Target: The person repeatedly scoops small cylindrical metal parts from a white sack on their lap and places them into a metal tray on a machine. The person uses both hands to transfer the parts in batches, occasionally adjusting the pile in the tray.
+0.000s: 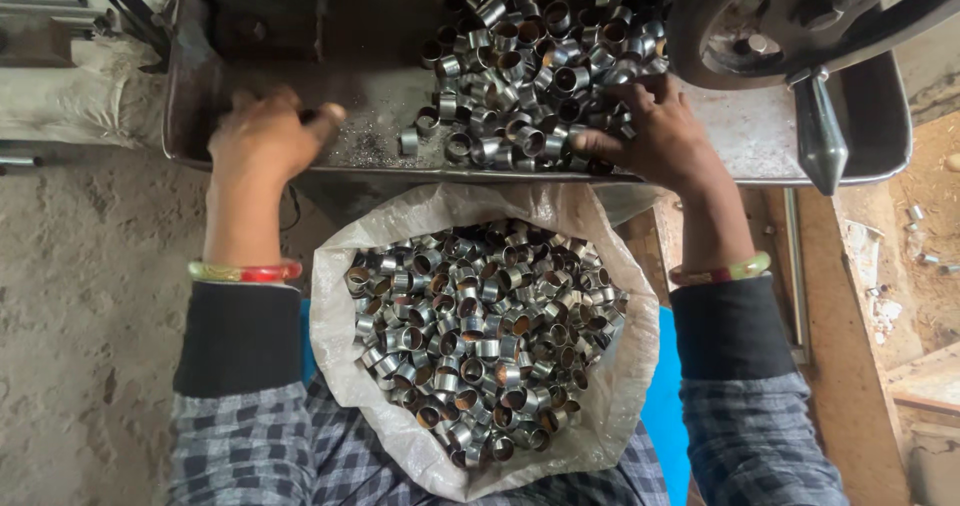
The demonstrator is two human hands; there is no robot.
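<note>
A metal tray point(350, 116) lies in front of me, with a heap of small steel rings point(530, 56) piled on its right half. My left hand point(265, 141) rests on the tray's near left part with fingers curled; whether it grips a ring I cannot tell. At the near edge of the heap, my right hand point(655, 136) touches the rings with its fingers bent over them. A white woven sack point(335, 326) sits open on my lap below the tray, filled with many more rings point(485, 341).
A dark metal wheel with a pointed handle point(820, 131) overhangs the tray's right end. A wooden plank point(850, 366) runs down the right side. A concrete floor point(90, 296) lies to the left. Loose rings point(925, 256) lie on the ground at far right.
</note>
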